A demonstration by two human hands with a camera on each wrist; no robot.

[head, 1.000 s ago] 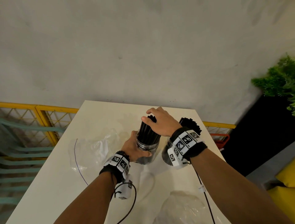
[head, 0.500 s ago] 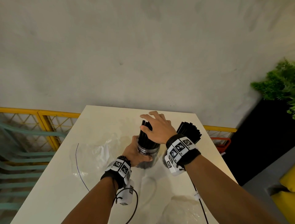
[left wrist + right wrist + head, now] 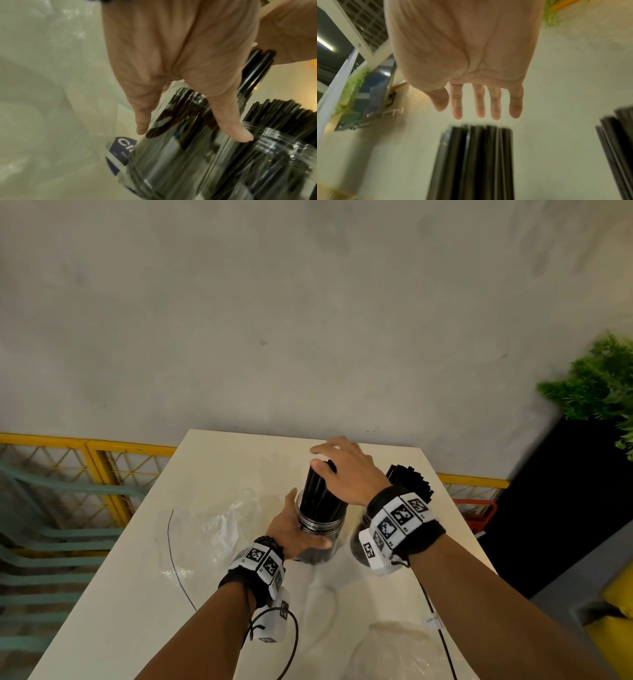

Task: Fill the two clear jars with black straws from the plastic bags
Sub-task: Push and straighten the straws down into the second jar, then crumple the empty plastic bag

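Observation:
Two clear jars stand side by side on the white table, both packed with black straws. My left hand grips the left jar around its body, thumb and fingers curled on the clear wall. Its straws stick up well above the rim. My right hand hovers flat over the straw tops, fingers straight and holding nothing. The right jar stands close beside it, its straws partly hidden behind my right wrist.
Emptied clear plastic bags lie on the table, one at the left and one near the front edge. A yellow railing runs behind the table at the left. A green plant on a black stand is at the right.
My right hand has lifted slightly off the straw tops and its fingers have straightened. My left hand keeps its hold on the left jar.

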